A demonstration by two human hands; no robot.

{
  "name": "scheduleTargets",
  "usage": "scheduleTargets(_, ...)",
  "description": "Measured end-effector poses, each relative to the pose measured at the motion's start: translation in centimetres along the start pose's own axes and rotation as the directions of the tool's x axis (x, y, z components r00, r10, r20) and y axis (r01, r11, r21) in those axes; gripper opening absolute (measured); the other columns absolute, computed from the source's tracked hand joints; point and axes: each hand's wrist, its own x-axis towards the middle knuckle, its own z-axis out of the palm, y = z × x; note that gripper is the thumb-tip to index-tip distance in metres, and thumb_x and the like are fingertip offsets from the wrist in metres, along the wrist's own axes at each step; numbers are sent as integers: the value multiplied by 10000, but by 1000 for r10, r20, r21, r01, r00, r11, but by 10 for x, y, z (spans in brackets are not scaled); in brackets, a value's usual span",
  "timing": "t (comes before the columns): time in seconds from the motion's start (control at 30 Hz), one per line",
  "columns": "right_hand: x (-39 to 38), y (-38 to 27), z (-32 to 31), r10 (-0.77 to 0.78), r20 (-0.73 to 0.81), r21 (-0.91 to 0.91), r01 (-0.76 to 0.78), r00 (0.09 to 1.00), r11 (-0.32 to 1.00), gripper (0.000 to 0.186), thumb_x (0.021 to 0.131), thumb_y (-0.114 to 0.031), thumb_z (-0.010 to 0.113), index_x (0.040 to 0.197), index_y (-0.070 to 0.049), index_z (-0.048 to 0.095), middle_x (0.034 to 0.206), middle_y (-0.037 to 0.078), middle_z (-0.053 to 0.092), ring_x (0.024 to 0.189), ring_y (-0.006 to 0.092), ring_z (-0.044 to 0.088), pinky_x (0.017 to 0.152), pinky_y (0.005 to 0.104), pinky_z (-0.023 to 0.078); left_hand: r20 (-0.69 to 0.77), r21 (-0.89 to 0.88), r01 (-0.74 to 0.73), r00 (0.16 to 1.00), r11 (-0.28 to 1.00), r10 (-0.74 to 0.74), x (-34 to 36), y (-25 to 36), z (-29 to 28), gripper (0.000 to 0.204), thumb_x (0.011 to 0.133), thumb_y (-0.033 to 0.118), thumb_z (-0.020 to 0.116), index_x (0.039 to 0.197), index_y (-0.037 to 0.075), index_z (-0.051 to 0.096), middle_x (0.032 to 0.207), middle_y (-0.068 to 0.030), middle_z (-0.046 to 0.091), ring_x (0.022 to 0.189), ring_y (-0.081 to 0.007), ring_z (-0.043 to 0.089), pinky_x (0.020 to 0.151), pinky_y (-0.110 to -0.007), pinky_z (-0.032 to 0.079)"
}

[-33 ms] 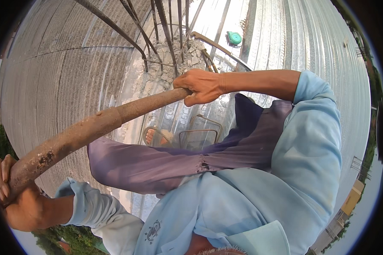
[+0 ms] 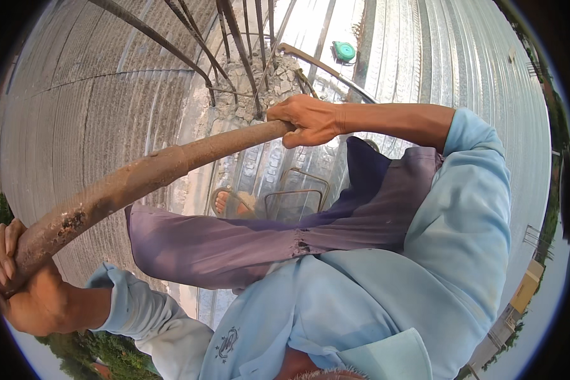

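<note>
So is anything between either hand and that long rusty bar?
Nothing visible. The right hand is wrapped around the upper end of the bar, and the left hand grips its lower end directly.

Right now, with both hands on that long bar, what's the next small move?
Probably press the bar down. The right hand grips its end near the broken concrete around the rebar; the left hand holds the other end.

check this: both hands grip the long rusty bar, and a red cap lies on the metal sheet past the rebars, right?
Not quite. The cap is green, not red, as the head view shows. The rest holds: the left hand and right hand both grip the bar, and the cap lies on the metal sheet past the rebars.
</note>
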Motion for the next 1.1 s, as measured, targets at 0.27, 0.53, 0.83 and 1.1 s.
scheduleTargets(0.27, -237, 72, -1, 317, -644, -126, -506, 696, 853, 397, 845, -316, 839, 721, -48, 574, 585, 66, 543, 519, 164, 518, 490, 358, 419, 218, 565, 152, 920, 811, -325, 12, -216, 70, 447, 1088, 382, 413, 1205, -5, 604, 1277, -196, 628, 1132, -272, 639, 993, -386, 483)
scheduleTargets(0.53, -369, 117, 150, 739, -670, 457, -823, -69, 337, 437, 898, -405, 770, 814, 0, 633, 634, 109, 609, 575, 199, 580, 553, 371, 460, -12, 912, 401, 244, 89, -970, -1, -426, 34, 426, 1007, 406, 585, 1091, -4, 666, 1027, -109, 707, 751, -155, 671, 689, -277, 526)
scheduleTargets(0.83, -374, 154, 228, 689, -550, 624, -781, -471, -36, 481, 862, -487, 757, 919, -11, 711, 773, 192, 708, 768, 384, 702, 722, 488, 520, -165, 971, -3, 713, -238, -681, -38, -651, 69, 610, 826, 562, 734, 951, -35, 744, 974, -256, 732, 1001, -425, 703, 862, -532, 536)
scheduleTargets(1.1, -377, 160, 233, 654, -581, 528, -836, -485, -150, 448, 848, -475, 755, 899, -33, 698, 791, 192, 709, 786, 409, 695, 698, 501, 515, -76, 934, -224, 640, -280, -764, -20, -656, 73, 384, 892, 328, 684, 1030, -29, 714, 1008, -209, 742, 925, -358, 729, 804, -441, 577)
